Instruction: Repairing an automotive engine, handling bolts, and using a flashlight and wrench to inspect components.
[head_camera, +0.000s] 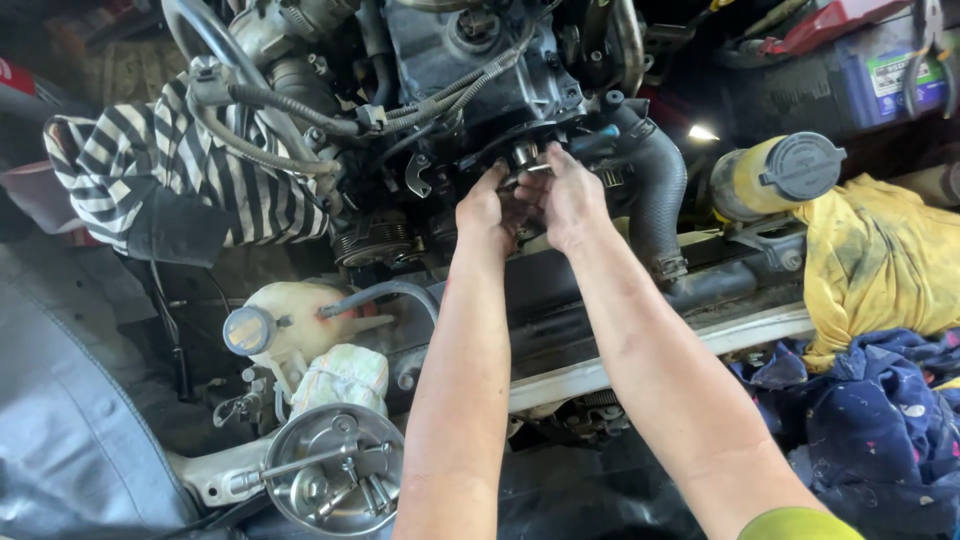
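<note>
Both hands work at the front of the dark, greasy metal engine block (470, 70). The left hand (487, 208) and right hand (570, 198) close together around a small round silver metal fitting (524, 155) at the engine's lower front, just left of the black ribbed rubber hose (655, 190). A striped black-and-white cloth (170, 170) lies well left; a round steel tray of bolts (335, 470) sits below.

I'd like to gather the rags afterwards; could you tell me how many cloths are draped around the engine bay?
3: a striped cloth upper left, a yellow cloth at right, and a dark blue spotted cloth lower right. Others may be hidden.
</note>
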